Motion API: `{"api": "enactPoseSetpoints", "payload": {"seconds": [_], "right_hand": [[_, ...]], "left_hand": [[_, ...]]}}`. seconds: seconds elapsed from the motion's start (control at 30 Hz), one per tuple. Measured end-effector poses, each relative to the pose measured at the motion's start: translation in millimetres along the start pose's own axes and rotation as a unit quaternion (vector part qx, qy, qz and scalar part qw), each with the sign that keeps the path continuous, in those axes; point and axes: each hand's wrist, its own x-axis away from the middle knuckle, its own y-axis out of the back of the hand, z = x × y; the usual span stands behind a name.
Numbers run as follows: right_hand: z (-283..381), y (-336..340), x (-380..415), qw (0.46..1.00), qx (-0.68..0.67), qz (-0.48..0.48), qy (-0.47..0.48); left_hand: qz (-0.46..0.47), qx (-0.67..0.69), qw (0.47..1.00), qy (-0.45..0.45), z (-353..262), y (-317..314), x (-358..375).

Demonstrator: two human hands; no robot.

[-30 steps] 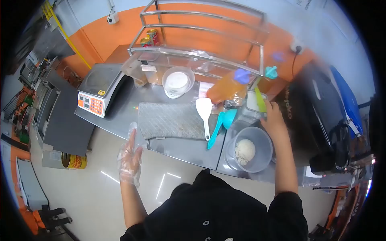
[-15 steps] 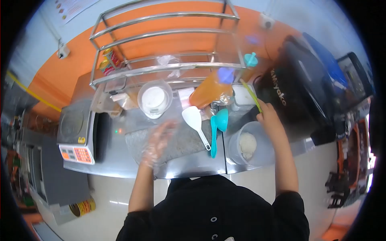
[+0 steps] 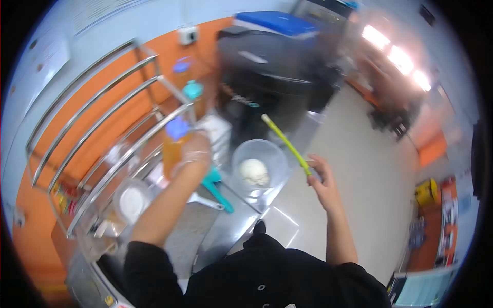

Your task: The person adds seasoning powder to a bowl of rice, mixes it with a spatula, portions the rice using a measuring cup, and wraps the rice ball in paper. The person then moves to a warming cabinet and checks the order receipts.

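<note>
Raised since earlier: your right hand [image 3: 322, 179] is lifting the thin green stick [image 3: 285, 143].
Your gloved left hand [image 3: 194, 154] is gripping the orange bottle [image 3: 173, 149]; the clear plastic tub [image 3: 258, 165] is sitting on steel counter [image 3: 226, 231].

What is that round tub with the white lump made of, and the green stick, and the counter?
The tub looks like clear plastic: you see through its wall. The green stick in the right hand seems smooth plastic, though blurred. The counter looks like shiny steel: grey and reflecting light.

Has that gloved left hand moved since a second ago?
Yes. The left hand went from off the counter's front edge, over it, to the orange bottle.
</note>
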Motion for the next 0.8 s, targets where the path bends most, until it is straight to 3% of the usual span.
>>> {"api": "enactPoseSetpoints", "payload": {"seconds": [0.13, 0.23, 0.37, 0.47, 0.53, 0.6, 0.7, 0.8], "right_hand": [[-7, 34, 25, 0.99, -0.125, -0.038, -0.056], [-28, 55, 29, 0.983, -0.156, -0.09, -0.046], [-46, 78, 26, 0.981, -0.14, -0.126, -0.043], [-63, 89, 21, 0.983, -0.122, -0.131, -0.033], [-75, 89, 16, 0.968, -0.168, -0.181, -0.035], [-92, 90, 8, 0.928, -0.303, -0.216, -0.008], [-101, 95, -7, 0.89, -0.376, -0.257, -0.016], [-97, 96, -19, 0.864, -0.418, -0.279, -0.019]], "left_hand": [[0.038, -0.193, 0.977, -0.083, 1, 10, 6], [0.039, -0.207, 0.963, -0.167, 3, 27, 4], [0.078, -0.18, 0.96, -0.198, 14, 20, -5], [0.097, -0.144, 0.96, -0.218, 23, 55, 13], [0.045, -0.007, 0.991, -0.122, 20, 67, 26], [-0.009, -0.076, 0.974, -0.215, 37, 57, 19], [-0.006, 0.057, 0.996, -0.072, 16, 93, 26], [0.0, 0.136, 0.991, -0.002, -12, 125, 38]]}}
